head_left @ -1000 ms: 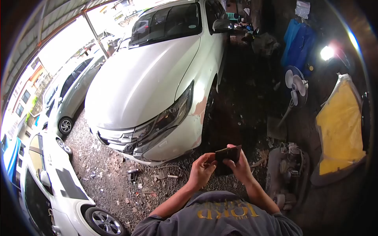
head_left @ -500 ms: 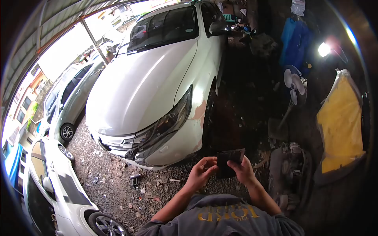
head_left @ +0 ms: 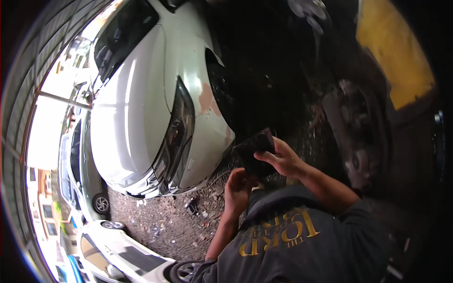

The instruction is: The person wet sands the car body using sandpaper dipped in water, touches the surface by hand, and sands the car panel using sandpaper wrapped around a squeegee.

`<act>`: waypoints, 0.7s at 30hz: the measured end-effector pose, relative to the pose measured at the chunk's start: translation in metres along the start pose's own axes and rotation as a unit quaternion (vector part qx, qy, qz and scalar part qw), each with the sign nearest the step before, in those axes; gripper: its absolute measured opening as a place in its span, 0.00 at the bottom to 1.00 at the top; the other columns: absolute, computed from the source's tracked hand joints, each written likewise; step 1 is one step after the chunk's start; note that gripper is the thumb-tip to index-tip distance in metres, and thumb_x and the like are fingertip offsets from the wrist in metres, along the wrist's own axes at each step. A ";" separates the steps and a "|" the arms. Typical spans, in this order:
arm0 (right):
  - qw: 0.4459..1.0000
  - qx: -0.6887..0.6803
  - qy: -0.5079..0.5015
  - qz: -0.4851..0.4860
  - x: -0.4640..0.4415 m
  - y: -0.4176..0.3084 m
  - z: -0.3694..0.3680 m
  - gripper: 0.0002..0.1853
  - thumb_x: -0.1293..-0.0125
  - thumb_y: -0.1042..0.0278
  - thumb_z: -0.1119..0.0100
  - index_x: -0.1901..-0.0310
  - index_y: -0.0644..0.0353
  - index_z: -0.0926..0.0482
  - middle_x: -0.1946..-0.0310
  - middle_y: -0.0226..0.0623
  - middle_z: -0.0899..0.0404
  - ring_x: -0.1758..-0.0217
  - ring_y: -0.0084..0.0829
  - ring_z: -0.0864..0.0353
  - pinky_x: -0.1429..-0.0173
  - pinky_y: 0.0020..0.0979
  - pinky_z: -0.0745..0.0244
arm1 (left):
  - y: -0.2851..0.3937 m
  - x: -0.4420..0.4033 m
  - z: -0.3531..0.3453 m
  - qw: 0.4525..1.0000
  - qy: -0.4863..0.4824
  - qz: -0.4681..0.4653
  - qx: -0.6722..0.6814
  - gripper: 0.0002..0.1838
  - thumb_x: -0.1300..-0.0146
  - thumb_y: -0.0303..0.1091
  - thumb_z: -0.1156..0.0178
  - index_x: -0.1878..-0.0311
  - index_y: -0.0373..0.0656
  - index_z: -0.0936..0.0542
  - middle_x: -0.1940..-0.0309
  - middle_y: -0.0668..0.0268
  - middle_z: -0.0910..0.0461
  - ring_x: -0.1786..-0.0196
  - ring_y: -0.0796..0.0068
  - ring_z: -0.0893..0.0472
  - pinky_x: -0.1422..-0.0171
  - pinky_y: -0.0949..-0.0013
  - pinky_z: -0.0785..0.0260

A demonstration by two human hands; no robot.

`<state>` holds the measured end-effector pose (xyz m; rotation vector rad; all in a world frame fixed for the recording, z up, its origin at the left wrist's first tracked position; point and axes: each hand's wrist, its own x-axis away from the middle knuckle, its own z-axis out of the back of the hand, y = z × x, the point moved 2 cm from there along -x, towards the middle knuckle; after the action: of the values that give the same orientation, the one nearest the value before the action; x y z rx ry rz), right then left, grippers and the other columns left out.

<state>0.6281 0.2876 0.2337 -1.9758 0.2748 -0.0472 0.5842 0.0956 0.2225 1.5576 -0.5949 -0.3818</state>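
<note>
A dark, flat rectangular sheet (head_left: 255,147), perhaps sandpaper, is held up in front of my chest. My right hand (head_left: 279,159) is closed on its right side, thumb lying across the near face and fingers behind. My left hand (head_left: 237,187) has its fingers curled at the sheet's lower edge; the fingertips are partly in shadow there. Just beyond the hands stands a white car (head_left: 141,94), its headlight (head_left: 177,134) facing me. Pinkish bare patches (head_left: 206,99) show on its front fender and bumper corner.
Gravel (head_left: 160,221) with scattered debris covers the ground, and a small dark object (head_left: 192,206) lies on it. A second white car (head_left: 118,247) and a grey one (head_left: 87,165) stand left. To the right are a yellow-covered panel (head_left: 394,52), dark machinery (head_left: 354,122) and a fan (head_left: 309,9).
My view has turned and tilted, so the car sits further left and higher. The sheet is now tilted, and my left hand has shifted from its left side to its lower edge.
</note>
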 end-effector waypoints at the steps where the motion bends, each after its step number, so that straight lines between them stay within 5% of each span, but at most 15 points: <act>1: 1.000 0.001 0.002 0.001 0.001 0.003 0.000 0.15 0.26 0.69 0.38 0.42 0.63 0.24 0.51 0.28 0.19 0.45 0.19 0.23 0.40 0.27 0.25 | -0.005 -0.001 0.001 0.999 0.014 0.014 0.031 0.15 0.33 0.15 0.38 0.47 0.42 0.26 0.59 0.70 0.20 0.56 0.80 0.19 0.51 0.73 0.25; 6: 0.999 -0.014 0.026 -0.045 0.006 0.007 -0.002 0.21 0.30 0.68 0.33 0.40 0.64 0.27 0.51 0.32 0.19 0.46 0.20 0.22 0.39 0.29 0.25 | -0.001 -0.002 -0.001 0.999 0.040 0.005 -0.032 0.15 0.36 0.13 0.37 0.52 0.42 0.25 0.60 0.70 0.20 0.56 0.81 0.20 0.50 0.73 0.25; 9: 0.995 -0.058 0.045 -0.067 0.007 0.014 0.001 0.33 0.36 0.69 0.27 0.34 0.66 0.33 0.47 0.34 0.22 0.43 0.22 0.23 0.36 0.28 0.27 | 0.009 0.002 -0.004 0.994 0.063 0.009 -0.086 0.13 0.38 0.15 0.34 0.54 0.41 0.24 0.60 0.69 0.18 0.57 0.82 0.21 0.48 0.74 0.26; 15: 0.997 0.008 0.077 0.023 0.006 0.016 -0.003 0.50 0.43 0.66 0.20 0.26 0.69 0.44 0.29 0.48 0.36 0.24 0.28 0.39 0.23 0.30 0.41 | 0.012 0.008 0.000 0.984 0.089 0.004 -0.155 0.12 0.38 0.16 0.34 0.54 0.38 0.22 0.59 0.68 0.18 0.54 0.81 0.20 0.46 0.75 0.29; 18: 0.990 0.131 0.042 -0.029 0.002 0.001 0.005 0.47 0.44 0.67 0.20 0.27 0.68 0.39 0.33 0.44 0.28 0.28 0.26 0.32 0.25 0.28 0.37 | 0.016 0.012 -0.002 0.988 0.060 0.021 -0.141 0.12 0.38 0.16 0.34 0.53 0.37 0.22 0.59 0.68 0.18 0.52 0.80 0.20 0.44 0.75 0.29; 21: 0.979 -0.068 -0.104 -0.163 -0.003 0.011 0.016 0.36 0.44 0.68 0.20 0.35 0.66 0.27 0.44 0.36 0.19 0.39 0.23 0.23 0.33 0.28 0.29 | 0.018 0.013 -0.005 0.988 0.036 0.025 -0.150 0.12 0.38 0.15 0.34 0.54 0.37 0.23 0.59 0.67 0.19 0.51 0.79 0.20 0.44 0.74 0.29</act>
<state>0.6255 0.2980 0.2175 -2.1242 -0.1888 -0.0336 0.5950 0.0920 0.2426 1.2597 -0.4944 -0.3589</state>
